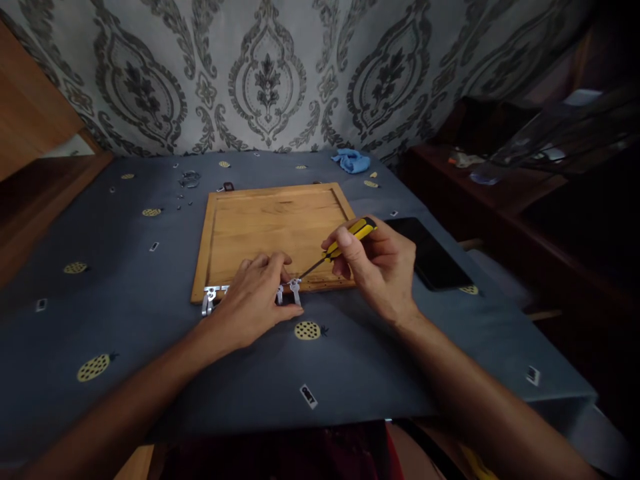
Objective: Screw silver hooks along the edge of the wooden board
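My right hand point(383, 267) grips a yellow-and-black screwdriver point(351, 237) by its handle. The tool slants down to the left, its tip at a silvery metal fitting point(295, 287) on the near edge of a framed wooden panel point(273, 227). My left hand point(255, 290) rests over this fitting, thumb on the near side and fingers on the far side, holding it against the wood. Part of the metal is hidden beneath the palm; its left end point(210, 295) shows past the hand. The panel lies flat on a blue-grey cloth with pineapple prints.
Right of the panel lies a black tablet-like slab point(430, 253), partly behind my right hand. A crumpled blue cloth point(351, 161) sits at the back. Metal rings point(190, 178) and small bits lie back left. A dark wooden piece of furniture point(450, 180) stands to the right.
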Demonstrator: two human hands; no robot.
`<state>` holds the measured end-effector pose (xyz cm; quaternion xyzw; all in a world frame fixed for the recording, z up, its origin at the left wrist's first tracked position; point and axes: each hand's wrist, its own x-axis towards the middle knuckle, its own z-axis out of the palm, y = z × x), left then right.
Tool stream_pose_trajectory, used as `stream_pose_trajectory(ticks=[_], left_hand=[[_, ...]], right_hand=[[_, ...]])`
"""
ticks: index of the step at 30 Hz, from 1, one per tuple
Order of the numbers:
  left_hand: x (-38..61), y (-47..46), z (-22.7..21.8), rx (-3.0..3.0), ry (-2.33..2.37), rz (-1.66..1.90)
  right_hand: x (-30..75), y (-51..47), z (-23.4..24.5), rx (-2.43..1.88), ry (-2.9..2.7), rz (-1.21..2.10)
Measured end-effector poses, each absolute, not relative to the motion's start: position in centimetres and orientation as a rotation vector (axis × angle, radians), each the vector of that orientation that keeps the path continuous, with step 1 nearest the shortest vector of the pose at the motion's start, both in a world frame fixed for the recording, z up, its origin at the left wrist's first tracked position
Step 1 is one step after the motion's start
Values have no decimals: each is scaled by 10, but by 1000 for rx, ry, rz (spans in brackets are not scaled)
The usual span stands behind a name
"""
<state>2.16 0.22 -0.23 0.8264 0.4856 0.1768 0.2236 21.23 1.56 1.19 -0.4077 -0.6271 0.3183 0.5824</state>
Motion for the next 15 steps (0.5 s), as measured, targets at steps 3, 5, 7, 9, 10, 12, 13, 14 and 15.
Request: stream_pose_trajectory(ticks=[3,5,7,9,10,12,13,14,15], left_hand=[[22,2,-1,2281,1347,478],[22,2,-1,2283,1346,476],[22,3,-2,2284,1343,477],[22,3,-3,2281,1349,479],[22,2,-3,2280,1353,479],[22,2,-3,2284,1356,472],[22,2,-2,2288,1356,464],[21,1,-1,2291,1357,453],[20,1,1,2293,1364,441]], right_hand=[[213,18,10,-955,-1501,756],[213,18,8,-967,-1521,746],[213,18,6,-979,-1551,718],[213,18,5,-991,-1584,689],[213,18,5,-998,-1597,675],[213,17,5,-1023,-1614,653],[213,17,5,-1033,-1621,646],[213,17,5,-1037,-1628,639],[213,17,6,-1037,-1634,634]])
